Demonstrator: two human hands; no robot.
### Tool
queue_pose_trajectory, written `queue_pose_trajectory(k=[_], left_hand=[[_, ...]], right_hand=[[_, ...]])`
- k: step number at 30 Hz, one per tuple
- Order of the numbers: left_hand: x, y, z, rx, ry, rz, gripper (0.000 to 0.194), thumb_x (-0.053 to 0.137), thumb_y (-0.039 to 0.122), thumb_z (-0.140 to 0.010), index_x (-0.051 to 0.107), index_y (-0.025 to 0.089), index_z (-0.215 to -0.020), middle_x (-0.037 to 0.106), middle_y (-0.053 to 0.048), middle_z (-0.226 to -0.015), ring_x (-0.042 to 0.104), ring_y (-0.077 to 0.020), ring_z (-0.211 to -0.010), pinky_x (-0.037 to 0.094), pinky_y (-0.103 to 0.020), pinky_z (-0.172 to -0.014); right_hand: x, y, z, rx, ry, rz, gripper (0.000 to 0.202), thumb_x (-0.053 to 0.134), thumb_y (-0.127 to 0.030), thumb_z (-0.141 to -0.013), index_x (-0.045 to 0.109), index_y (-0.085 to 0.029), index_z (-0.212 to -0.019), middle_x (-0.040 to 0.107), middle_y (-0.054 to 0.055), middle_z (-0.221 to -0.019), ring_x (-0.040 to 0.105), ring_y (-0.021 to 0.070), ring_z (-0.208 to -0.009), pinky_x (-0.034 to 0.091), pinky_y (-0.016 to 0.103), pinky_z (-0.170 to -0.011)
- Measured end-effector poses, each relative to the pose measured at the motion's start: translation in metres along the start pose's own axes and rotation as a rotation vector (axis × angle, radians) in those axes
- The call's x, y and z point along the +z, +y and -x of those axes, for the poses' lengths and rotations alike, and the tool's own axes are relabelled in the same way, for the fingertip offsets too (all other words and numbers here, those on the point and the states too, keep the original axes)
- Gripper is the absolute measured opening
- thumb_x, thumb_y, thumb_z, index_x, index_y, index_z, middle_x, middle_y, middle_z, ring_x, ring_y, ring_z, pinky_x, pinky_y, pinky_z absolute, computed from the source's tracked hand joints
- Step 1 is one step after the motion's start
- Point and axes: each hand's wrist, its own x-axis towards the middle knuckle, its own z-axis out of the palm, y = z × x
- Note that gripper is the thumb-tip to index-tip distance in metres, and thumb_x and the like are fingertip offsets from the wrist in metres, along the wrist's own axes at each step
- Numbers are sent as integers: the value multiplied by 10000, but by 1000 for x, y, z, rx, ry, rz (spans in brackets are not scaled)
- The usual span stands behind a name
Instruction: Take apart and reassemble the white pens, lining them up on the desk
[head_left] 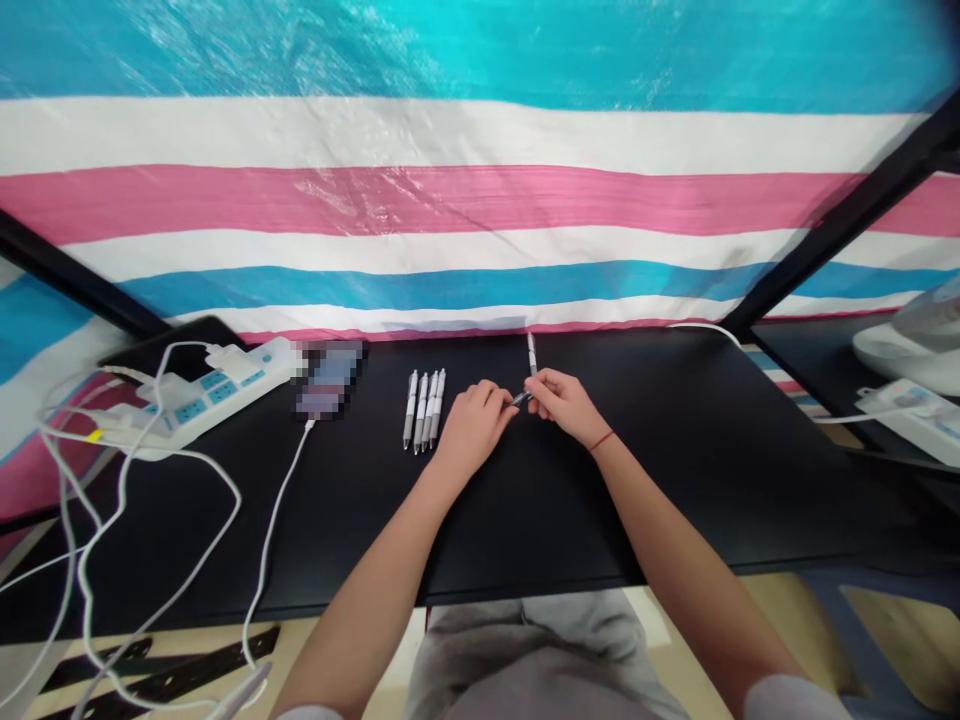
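My left hand (475, 422) and my right hand (564, 408) meet near the middle of the black table. Both have their fingers closed on a pen (520, 399); a short dark and silvery stretch of it shows between the fingertips, and the rest is hidden. Just beyond my right hand lies a white pen (532, 345), its near end covered by the fingers. To the left of my left hand, several white pens with grey grips (424, 408) lie side by side, tips toward me.
A phone (330, 380), blurred out, lies farther left on a white charging cable (279, 510). Beside it is a white power strip (225, 395) with plugs and tangled cords. Striped sheeting (480, 200) hangs behind the black table (712, 450). Another power strip (911, 415) is at right.
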Motion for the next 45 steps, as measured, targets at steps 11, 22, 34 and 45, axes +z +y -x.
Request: queue_pose_trajectory(k=[11, 22, 34, 45], left_hand=[[12, 2, 0, -161, -121, 120, 298, 319, 355, -977, 564, 191, -1018, 655, -88, -906, 637, -218, -790, 444, -279, -688], [12, -11, -4, -117, -49, 329, 296, 547, 403, -883, 561, 205, -1102, 643, -79, -991, 612, -235, -928, 455, -344, -866], [20, -24, -32, -275, 199, 632, 251, 467, 299, -928, 637, 214, -1092, 649, -60, -1021, 613, -173, -936, 470, -291, -866], [37, -36, -36, -520, 152, 1014, 320, 555, 399, -861, 657, 172, -1062, 639, -23, -782, 590, -116, -639, 488, -247, -656]], right_hand=[[-14, -1, -1, -55, 123, 46, 356, 545, -539, -856, 549, -191, -784, 469, -57, -514, 406, 80, -441, 323, 215, -436], [-12, -11, 4, -88, 104, 77, 343, 543, -536, -856, 590, -198, -887, 611, 5, -676, 564, 117, -536, 474, 248, -504], [-44, 7, -22, 66, 148, -316, 437, 759, -410, -696, 596, -209, -1049, 669, 61, -1064, 667, 147, -828, 565, 325, -769], [-35, 12, -20, 74, 130, -215, 422, 707, -471, -748, 571, -193, -1035, 638, 4, -756, 599, 120, -613, 506, 250, -547]])
